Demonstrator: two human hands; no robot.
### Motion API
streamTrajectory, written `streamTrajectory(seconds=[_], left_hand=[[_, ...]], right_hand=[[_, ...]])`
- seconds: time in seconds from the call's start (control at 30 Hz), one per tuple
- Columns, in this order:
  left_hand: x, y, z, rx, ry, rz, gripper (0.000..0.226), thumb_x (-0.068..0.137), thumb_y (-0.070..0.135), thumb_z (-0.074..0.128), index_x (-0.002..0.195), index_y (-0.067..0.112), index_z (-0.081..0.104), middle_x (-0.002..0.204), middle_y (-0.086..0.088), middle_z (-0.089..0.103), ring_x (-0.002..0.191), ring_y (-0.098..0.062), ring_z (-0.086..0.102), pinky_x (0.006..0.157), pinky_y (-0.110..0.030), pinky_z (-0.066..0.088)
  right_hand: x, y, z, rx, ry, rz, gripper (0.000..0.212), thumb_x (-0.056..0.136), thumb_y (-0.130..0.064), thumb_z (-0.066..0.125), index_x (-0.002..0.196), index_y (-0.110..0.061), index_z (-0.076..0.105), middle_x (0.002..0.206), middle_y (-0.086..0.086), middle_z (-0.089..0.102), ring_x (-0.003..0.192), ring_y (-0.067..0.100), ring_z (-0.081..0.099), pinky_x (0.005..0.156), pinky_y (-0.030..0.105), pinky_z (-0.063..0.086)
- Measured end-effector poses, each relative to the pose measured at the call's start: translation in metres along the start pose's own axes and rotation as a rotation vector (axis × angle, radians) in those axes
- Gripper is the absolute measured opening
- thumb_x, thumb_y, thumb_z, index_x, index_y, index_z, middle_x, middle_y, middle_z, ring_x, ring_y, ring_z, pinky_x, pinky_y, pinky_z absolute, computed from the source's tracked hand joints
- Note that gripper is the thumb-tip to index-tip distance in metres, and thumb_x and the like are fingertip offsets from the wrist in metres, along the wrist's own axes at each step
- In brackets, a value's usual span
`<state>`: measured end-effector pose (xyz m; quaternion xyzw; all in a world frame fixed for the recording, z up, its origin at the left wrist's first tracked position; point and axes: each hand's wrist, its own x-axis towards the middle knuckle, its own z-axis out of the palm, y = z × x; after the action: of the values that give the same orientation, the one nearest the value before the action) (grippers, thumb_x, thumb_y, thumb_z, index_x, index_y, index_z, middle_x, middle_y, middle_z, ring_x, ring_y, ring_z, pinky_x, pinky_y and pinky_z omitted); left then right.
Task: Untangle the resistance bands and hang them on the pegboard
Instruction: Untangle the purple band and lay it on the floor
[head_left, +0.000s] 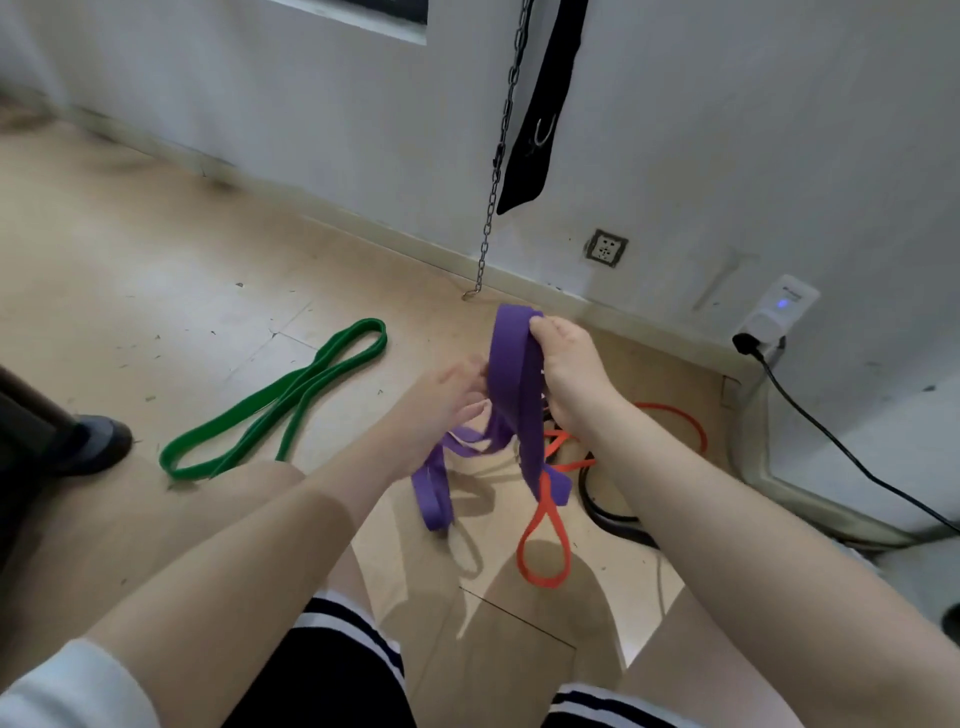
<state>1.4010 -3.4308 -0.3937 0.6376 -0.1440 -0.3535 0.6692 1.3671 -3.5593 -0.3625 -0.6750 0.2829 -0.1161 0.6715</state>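
Above the wooden floor (156, 291), the right hand (569, 369) grips the top fold of the purple band (511, 384), whose long axis hangs straight down from that grip; the left hand (441, 400), just left of the band, pinches a lower strand; the orange band (543, 530) loops through the purple band's bottom; the green band (275, 410) lies well left; no pegboard shows.
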Motion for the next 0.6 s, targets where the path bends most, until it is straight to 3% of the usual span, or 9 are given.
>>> streamTrajectory(seconds=[0.07, 0.17, 0.3, 0.37, 0.43, 0.53, 0.6], left_hand=[[-0.007, -0.010, 0.000, 0.085, -0.045, 0.152, 0.026, 0.098, 0.012, 0.040, 0.118, 0.022, 0.052, 0.110, 0.006, 0.064, 0.104, -0.003, 0.059, 0.096, -0.020, 0.042], [-0.012, -0.009, 0.007, 0.116, -0.118, 0.260, 0.049, 0.093, -0.006, 0.043, 0.123, 0.032, 0.042, 0.109, 0.010, 0.061, 0.100, 0.005, 0.059, 0.088, -0.012, 0.044], [-0.007, -0.005, 0.017, 0.151, -0.109, 0.328, 0.053, 0.090, -0.012, 0.043, 0.133, 0.020, 0.037, 0.100, 0.002, 0.065, 0.080, 0.001, 0.064, 0.072, -0.011, 0.046], [-0.005, -0.005, 0.024, 0.156, -0.072, 0.336, 0.052, 0.089, -0.009, 0.049, 0.125, 0.027, 0.043, 0.091, 0.002, 0.069, 0.076, -0.008, 0.067, 0.070, -0.015, 0.049], [-0.003, -0.004, 0.030, 0.169, 0.005, 0.340, 0.047, 0.087, -0.006, 0.053, 0.112, 0.033, 0.047, 0.083, 0.007, 0.071, 0.073, -0.005, 0.066, 0.068, -0.012, 0.046], [0.002, -0.001, 0.035, 0.213, 0.112, 0.362, 0.041, 0.086, 0.001, 0.057, 0.110, 0.034, 0.049, 0.087, 0.004, 0.071, 0.077, -0.005, 0.065, 0.072, -0.014, 0.048], [0.007, 0.001, 0.035, 0.194, 0.162, 0.344, 0.039, 0.087, 0.002, 0.057, 0.118, 0.025, 0.051, 0.092, 0.000, 0.071, 0.081, -0.011, 0.067, 0.078, -0.021, 0.052]], right_hand=[[0.002, -0.004, 0.001, 0.086, 0.024, 0.086, 0.027, 0.096, -0.020, 0.043, 0.070, -0.016, 0.052, 0.061, 0.002, 0.055, 0.056, 0.018, 0.051, 0.054, 0.023, 0.039], [0.000, -0.012, 0.000, 0.239, 0.095, 0.205, 0.024, 0.092, -0.020, 0.049, 0.070, -0.013, 0.054, 0.061, 0.004, 0.056, 0.057, 0.022, 0.052, 0.055, 0.026, 0.043], [0.000, -0.021, -0.009, 0.364, 0.129, 0.248, 0.019, 0.092, -0.020, 0.052, 0.075, -0.012, 0.053, 0.070, 0.007, 0.058, 0.064, 0.022, 0.055, 0.062, 0.032, 0.046], [0.000, -0.024, -0.012, 0.414, 0.119, 0.243, 0.019, 0.092, -0.019, 0.052, 0.075, -0.011, 0.053, 0.067, 0.006, 0.059, 0.064, 0.021, 0.055, 0.067, 0.036, 0.046], [0.001, -0.024, -0.017, 0.444, 0.073, 0.203, 0.020, 0.094, -0.020, 0.052, 0.076, -0.010, 0.055, 0.059, 0.004, 0.061, 0.062, 0.020, 0.056, 0.067, 0.036, 0.048], [0.004, -0.012, -0.031, 0.284, -0.065, 0.085, 0.034, 0.098, -0.033, 0.042, 0.088, -0.007, 0.062, 0.055, -0.004, 0.061, 0.063, 0.016, 0.056, 0.067, 0.030, 0.049], [0.003, 0.006, -0.044, 0.015, -0.146, 0.061, 0.046, 0.099, -0.041, 0.032, 0.104, -0.009, 0.064, 0.081, 0.001, 0.068, 0.081, 0.018, 0.062, 0.077, 0.029, 0.049]])
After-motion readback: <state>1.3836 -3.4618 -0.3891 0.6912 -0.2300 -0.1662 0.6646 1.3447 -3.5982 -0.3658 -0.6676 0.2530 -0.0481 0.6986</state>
